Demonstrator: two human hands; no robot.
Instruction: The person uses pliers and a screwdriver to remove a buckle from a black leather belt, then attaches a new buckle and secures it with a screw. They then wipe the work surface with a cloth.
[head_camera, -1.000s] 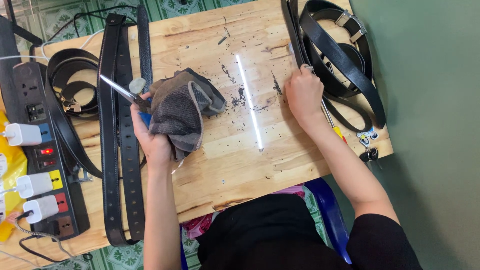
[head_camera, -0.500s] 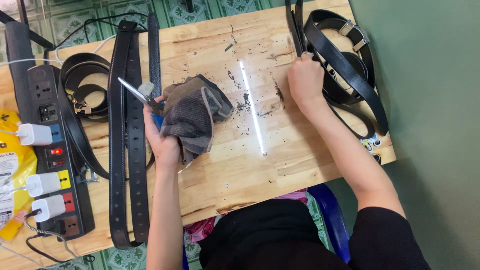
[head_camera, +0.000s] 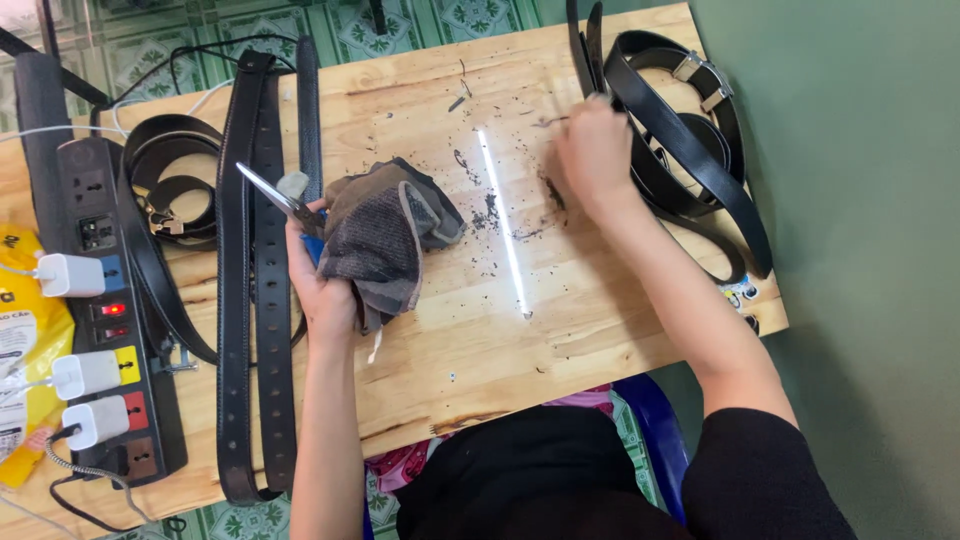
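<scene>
my right hand (head_camera: 592, 152) has slid up to the black belts (head_camera: 690, 150), seemingly pinching one; my left hand (head_camera: 325, 285) clutches the grey cloth (head_camera: 385, 240) and scissors (head_camera: 275, 198).

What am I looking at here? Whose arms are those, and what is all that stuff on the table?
The camera sits on a person's head and looks down, so those arms are that person's own. The left hand holds a grey cloth and scissors with shiny blades. The right hand rests at a pile of black belts. More long belts lie flat on the left side of the wooden table. Little dark scraps are scattered in the middle. At the far left is a power strip with white chargers plugged in.
</scene>
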